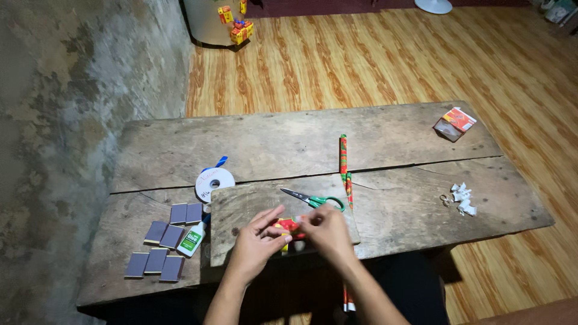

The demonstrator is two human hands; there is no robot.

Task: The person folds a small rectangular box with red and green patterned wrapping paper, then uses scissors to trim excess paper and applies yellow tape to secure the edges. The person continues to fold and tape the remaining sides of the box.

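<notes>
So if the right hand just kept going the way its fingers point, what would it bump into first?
The right hand points left, toward the left hand. It would first meet the small red and yellow piece that both hands hold, then the left hand's fingers; depth is hard to judge.

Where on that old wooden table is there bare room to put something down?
The far plank is bare from the left edge to the rolled paper stick, and again between the stick and the small packet. The near right, between the scissors and white scraps, is free too. It is crowded near left: tape roll, glue bottle, purple-grey cards, both hands.
</notes>
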